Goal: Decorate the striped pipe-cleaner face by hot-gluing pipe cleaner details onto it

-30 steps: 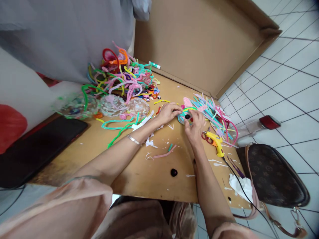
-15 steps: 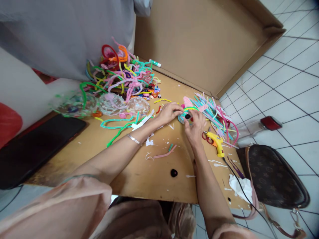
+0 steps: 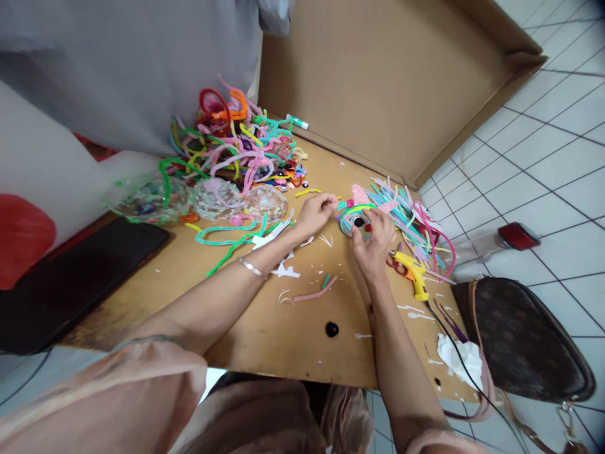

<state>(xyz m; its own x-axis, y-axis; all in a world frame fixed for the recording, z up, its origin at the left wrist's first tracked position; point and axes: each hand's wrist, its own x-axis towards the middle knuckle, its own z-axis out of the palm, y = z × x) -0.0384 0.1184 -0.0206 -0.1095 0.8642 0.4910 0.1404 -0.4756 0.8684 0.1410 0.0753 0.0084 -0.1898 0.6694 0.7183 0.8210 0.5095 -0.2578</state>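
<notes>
My right hand point(image 3: 375, 239) grips the right side of a round pipe-cleaner animal face point(image 3: 350, 221), thumb at its lower edge and fingers over the top. The face has turquoise, green and yellow coils, a black eye point(image 3: 359, 222), a red spot and pink ears point(image 3: 360, 194). Just left of it, my left hand point(image 3: 320, 213) is apart from the face, its fingertips pinched together; whatever is between them is too small to make out. A short turquoise bit point(image 3: 341, 205) shows between the left fingertips and the face. My right fingers hide part of the face.
Right of my hands lie pipe cleaners point(image 3: 404, 211) and a yellow glue gun point(image 3: 412, 274) with its cord. A tangled pipe-cleaner heap point(image 3: 241, 139) is at back left. A black pompom point(image 3: 332, 329) sits in front. A brown bag point(image 3: 524, 340) stands at right.
My left hand has drawn back left from the face, its fingertips still pinched. My right hand keeps its hold. The whole view has shifted slightly.
</notes>
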